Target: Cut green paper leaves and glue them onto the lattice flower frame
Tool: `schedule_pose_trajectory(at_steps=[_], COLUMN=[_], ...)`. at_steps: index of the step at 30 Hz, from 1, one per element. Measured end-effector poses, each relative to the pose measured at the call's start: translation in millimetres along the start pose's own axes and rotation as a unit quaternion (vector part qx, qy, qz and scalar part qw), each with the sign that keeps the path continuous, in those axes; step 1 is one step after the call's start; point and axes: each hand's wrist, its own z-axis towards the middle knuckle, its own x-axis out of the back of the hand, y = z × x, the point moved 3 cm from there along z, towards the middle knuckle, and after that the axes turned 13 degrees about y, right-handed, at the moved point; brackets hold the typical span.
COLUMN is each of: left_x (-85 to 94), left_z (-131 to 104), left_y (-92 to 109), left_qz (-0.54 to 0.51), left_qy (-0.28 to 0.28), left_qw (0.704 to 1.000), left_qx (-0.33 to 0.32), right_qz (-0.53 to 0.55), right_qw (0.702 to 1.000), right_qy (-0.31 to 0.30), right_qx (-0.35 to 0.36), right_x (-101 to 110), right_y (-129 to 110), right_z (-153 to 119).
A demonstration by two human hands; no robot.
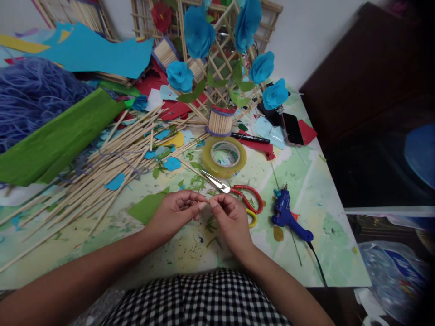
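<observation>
My left hand (pixel 181 209) and my right hand (pixel 233 219) meet over the front of the table, thumbs and fingertips pinched close together. Whatever lies between the fingertips is too small to make out. Just beyond my right hand lie red-handled scissors (pixel 249 194), blades pointing left. A yellow handle loop (pixel 252 218) shows partly from behind that hand. Green paper (pixel 146 207) lies beside my left hand, and thin green scraps (pixel 193 183) are strewn around. Farther back sits a wide roll of clear tape (pixel 208 160). A blue glue gun (pixel 283 213) rests to the right.
Bamboo sticks (pixel 98 181) spread across the left, near blue-violet yarn (pixel 41 90) and a green paper roll (pixel 61 140). A stick lattice with blue paper flowers (pixel 199 31) stands at the back. A phone (pixel 292 129) lies near the right edge; the glue gun's cord (pixel 317 262) hangs over the front.
</observation>
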Motion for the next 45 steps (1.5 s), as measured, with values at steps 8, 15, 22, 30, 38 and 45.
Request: schedule_pose_trajectory(at_steps=[8, 15, 22, 30, 38, 45], left_x=[-0.4, -0.4, -1.4, -1.6, -4.4, -5.2], left_z=[-0.9, 0.1, -0.7, 0.5, 0.0, -1.9], left_y=[-0.4, 2.6, 2.1, -1.3, -1.3, -1.0], left_qz=[-0.009, 0.001, 0.011, 0.009, 0.012, 0.030], left_qy=[0.003, 0.008, 0.009, -0.016, -0.051, -0.064], left_qw=[1.000, 1.000, 1.000, 1.000, 0.998, 0.997], left_qx=[0.004, -0.007, -0.005, -0.018, -0.034, -0.029], right_qz=[-0.042, -0.092, -0.090, -0.093, -0.086, -0.076], right_qw=[0.998, 0.993, 0.992, 0.992, 0.993, 0.995], right_qy=[0.002, 0.005, 0.001, 0.003, 0.004, -0.002], right_qx=[0.039, 0.080, 0.085, 0.087, 0.079, 0.070], right_x=[-0.1, 0.6, 0.7, 0.6, 0.5, 0.1], right_y=[1.2, 2.6, 2.6, 0.9, 2.3, 2.5], right_z=[-0.7, -3.6, -3.8, -2.8, -4.1, -2.6])
